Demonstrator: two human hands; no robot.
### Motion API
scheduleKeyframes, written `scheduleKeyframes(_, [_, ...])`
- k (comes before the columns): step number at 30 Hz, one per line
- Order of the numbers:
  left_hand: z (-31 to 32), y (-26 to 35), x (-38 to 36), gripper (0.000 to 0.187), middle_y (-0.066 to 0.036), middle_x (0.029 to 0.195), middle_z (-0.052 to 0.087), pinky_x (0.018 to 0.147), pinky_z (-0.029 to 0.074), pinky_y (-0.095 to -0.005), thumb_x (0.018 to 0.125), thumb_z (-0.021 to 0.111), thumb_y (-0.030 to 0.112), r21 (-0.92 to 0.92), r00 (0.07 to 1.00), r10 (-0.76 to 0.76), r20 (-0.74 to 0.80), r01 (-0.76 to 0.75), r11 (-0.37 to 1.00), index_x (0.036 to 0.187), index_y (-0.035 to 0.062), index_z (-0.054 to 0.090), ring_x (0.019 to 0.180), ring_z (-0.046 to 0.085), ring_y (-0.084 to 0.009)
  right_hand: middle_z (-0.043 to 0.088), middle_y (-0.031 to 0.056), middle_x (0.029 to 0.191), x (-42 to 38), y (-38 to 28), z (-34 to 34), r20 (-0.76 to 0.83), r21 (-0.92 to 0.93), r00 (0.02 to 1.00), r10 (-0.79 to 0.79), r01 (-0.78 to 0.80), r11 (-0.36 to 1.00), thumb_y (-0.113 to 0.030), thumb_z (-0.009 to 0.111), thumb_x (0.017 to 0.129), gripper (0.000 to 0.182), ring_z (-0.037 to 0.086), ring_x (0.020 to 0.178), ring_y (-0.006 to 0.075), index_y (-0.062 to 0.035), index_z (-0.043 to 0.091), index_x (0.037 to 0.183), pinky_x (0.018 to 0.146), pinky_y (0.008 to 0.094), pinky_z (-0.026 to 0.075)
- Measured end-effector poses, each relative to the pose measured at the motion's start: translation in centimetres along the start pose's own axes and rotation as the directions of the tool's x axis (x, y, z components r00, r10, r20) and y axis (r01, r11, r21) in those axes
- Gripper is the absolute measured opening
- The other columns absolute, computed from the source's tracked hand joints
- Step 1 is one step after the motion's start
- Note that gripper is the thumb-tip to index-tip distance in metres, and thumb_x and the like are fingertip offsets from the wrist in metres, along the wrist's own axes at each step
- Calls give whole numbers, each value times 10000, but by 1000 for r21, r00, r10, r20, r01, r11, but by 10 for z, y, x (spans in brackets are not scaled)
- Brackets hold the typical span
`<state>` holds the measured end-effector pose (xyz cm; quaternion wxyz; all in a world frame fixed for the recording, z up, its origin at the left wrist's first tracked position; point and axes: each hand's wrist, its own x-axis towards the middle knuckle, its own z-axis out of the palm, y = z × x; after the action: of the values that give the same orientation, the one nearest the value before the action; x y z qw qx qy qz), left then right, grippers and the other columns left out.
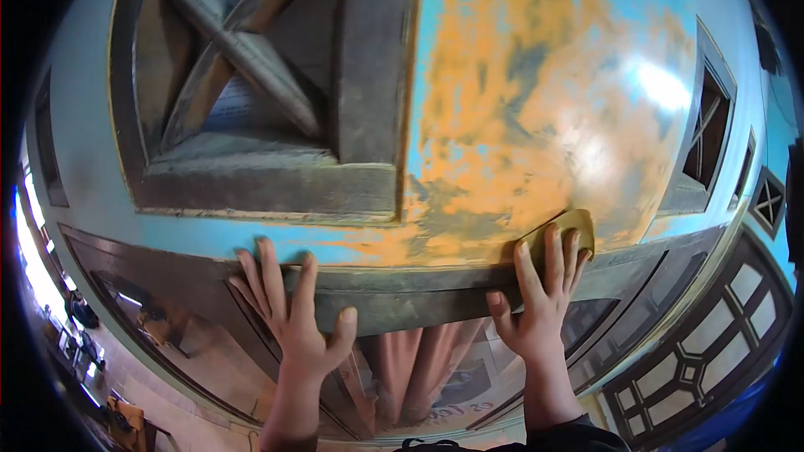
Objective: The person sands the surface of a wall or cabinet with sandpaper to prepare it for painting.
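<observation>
A wall [519,100] with patchy orange, grey and turquoise paint fills the middle of the view. My right hand [544,293] is up at its lower edge, holding a bent piece of yellow-brown sandpaper [580,224] flat against the surface under the fingers. My left hand [293,318] is open, with fingers spread and the fingertips resting on the turquoise strip just above the dark wooden frame [402,293]. Nothing is in the left hand.
Above the left hand is a dark wooden vent window [222,42] with crossed bars. Below the frame, a pink curtain [419,364] shows behind glass. A patterned window [695,360] stands at right; chairs [126,418] are on the floor at lower left.
</observation>
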<state>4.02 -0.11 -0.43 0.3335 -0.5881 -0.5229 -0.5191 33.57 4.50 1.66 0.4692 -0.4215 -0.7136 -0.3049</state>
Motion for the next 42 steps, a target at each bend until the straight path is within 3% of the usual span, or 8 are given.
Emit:
scheduleKeyframes(9, [15, 55, -3, 654, -268, 1595, 352, 1143, -134, -707, 936, 536, 532, -6, 991, 63, 118, -63, 998, 1324, 16, 646, 1523, 115, -536, 371, 213, 1595, 43, 85, -41, -183, -52, 978, 95, -106, 993, -496, 578, 959, 633, 264, 1485, 501, -94, 564, 1448, 1192, 631, 173])
scheduleKeyframes(13, [30, 88, 2, 632, -236, 1585, 388, 1128, -169, -716, 928, 532, 541, 6, 978, 137, 155, -140, 990, 1291, 46, 683, 1513, 119, -556, 383, 185, 1590, -3, 67, -29, 29, 15, 999, 13, -13, 1000, -522, 654, 902, 601, 252, 1499, 481, -231, 599, 1425, 1194, 689, 116])
scheduleKeyframes(19, [38, 120, 26, 676, -205, 1591, 396, 1128, -159, -722, 934, 513, 570, 94, 936, 268, 230, -296, 951, 1383, 77, 625, 1511, 132, -555, 374, 212, 1589, 1, 124, -39, -161, 42, 968, 190, -186, 982, -498, 626, 938, 570, 242, 1503, 484, -193, 600, 1419, 1191, 679, 126])
scheduleKeyframes(26, [40, 159, 96, 722, -215, 1613, 350, 1155, -80, -715, 951, 500, 543, 239, 844, 471, 257, -528, 815, 1458, 28, 513, 1524, 169, -503, 426, 149, 1571, -7, 122, -31, -58, -40, 997, -43, 41, 998, -561, 639, 908, 584, 290, 1494, 434, -308, 593, 1432, 1198, 674, 108])
scheduleKeyframes(30, [40, 181, 133, 731, -182, 1630, 336, 1182, 13, -695, 946, 516, 531, 283, 803, 517, 296, -590, 756, 1505, 63, 465, 1527, 198, -470, 392, 167, 1588, 7, 149, -47, -177, 55, 966, 189, -182, 982, -520, 635, 922, 558, 281, 1493, 447, -288, 599, 1429, 1201, 670, 98])
scheduleKeyframes(33, [52, 199, 141, 726, -177, 1635, 327, 1190, 60, -684, 957, 501, 538, 278, 761, 575, 300, -647, 710, 1530, 96, 438, 1522, 203, -476, 412, 149, 1580, -17, 122, -33, -44, 73, 999, 10, -6, 997, -570, 634, 910, 572, 303, 1485, 437, -300, 614, 1414, 1201, 661, 107])
scheduleKeyframes(38, [71, 226, 137, 700, -175, 1638, 323, 1187, 84, -684, 980, 456, 586, 275, 692, 651, 313, -722, 635, 1537, 163, 439, 1512, 224, -482, 394, 183, 1583, -22, 181, -44, -195, 81, 940, 280, -269, 960, -515, 607, 946, 524, 278, 1496, 448, -257, 627, 1402, 1191, 672, 122])
scheduleKeyframes(42, [78, 235, 136, 687, -196, 1633, 320, 1179, 105, -690, 990, 427, 592, 297, 678, 667, 308, -735, 610, 1537, 177, 433, 1494, 251, -505, 397, 182, 1582, -32, 168, -43, -133, 107, 975, 178, -164, 981, -529, 613, 943, 539, 264, 1502, 450, -262, 619, 1410, 1193, 674, 105])
